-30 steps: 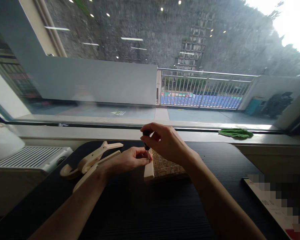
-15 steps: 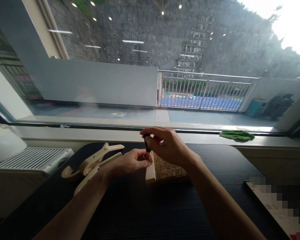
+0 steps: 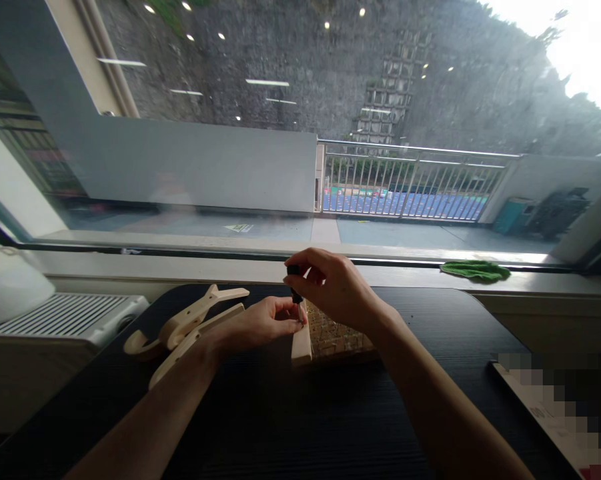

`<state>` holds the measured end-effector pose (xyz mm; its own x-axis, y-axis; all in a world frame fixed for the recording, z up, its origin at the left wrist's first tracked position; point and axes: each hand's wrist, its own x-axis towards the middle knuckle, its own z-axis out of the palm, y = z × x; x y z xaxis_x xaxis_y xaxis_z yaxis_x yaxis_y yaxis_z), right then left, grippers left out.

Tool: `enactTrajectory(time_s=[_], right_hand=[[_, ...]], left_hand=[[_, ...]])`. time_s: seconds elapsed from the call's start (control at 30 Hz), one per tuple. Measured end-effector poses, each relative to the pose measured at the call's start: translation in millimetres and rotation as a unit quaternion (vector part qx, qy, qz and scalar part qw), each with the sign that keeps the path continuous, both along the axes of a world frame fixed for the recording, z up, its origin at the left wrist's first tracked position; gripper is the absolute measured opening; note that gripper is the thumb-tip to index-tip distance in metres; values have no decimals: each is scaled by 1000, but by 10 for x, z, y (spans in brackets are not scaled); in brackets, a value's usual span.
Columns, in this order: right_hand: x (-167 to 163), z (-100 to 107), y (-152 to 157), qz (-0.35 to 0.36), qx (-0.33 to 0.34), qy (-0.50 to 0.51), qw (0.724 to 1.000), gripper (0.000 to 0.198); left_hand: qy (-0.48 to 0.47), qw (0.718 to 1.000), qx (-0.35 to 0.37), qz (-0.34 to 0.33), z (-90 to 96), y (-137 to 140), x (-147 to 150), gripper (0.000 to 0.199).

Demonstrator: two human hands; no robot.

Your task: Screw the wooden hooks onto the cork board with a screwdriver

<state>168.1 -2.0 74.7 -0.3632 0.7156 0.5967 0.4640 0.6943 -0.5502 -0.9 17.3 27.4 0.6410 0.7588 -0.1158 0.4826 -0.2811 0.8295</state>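
Note:
A small screwdriver (image 3: 295, 271) with a black handle stands nearly upright in my right hand (image 3: 345, 288), its handle pinched between thumb and fingers. The thin metal shaft points down at a pale wooden strip (image 3: 301, 351). Around the shaft's lower end, the thumb and fingertips of my left hand (image 3: 263, 325) are closed; whatever small thing they pinch is hidden. That strip runs along the left side of a brown woven-looking panel (image 3: 333, 335), which lies flat on the dark table, partly under my right hand and wrist.
Curved pale wooden pieces (image 3: 193, 312) with holes lie on the table (image 3: 290, 427) left of my left forearm. A green cloth (image 3: 475, 270) rests on the windowsill. At the right edge is a flat, partly blurred item (image 3: 535, 407). A white radiator (image 3: 75, 313) stands at left.
My right hand has risen slightly and its fingers have shifted on the screwdriver handle, showing more of its top. My left hand stays at the strip.

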Motion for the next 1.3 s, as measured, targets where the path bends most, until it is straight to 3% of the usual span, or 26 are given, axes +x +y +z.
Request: enactTrajectory(time_s=[0.2,0.4,0.7,1.03,1.3], right_hand=[[-14,-5,-13,-28,-35,20,999,23],[11,-5,-2,18,-3,15,1000,21],[62,-9,13,15,7,-2,1000,31],[73,11,17,-18,18,-1,1000,17],[-8,-21,-6,-11,-9,11,1000,21]], left_hand=[[-9,1000,2,-6,-24,23,-20,23],[-18,1000,2,-18,-18,25,-20,21],[-15,1000,6,-23,-45,41,-25,23],[-25,999,2,-22,-73,57,-35,22],[-17,1000,5,-23,-57,41,-26,22]])
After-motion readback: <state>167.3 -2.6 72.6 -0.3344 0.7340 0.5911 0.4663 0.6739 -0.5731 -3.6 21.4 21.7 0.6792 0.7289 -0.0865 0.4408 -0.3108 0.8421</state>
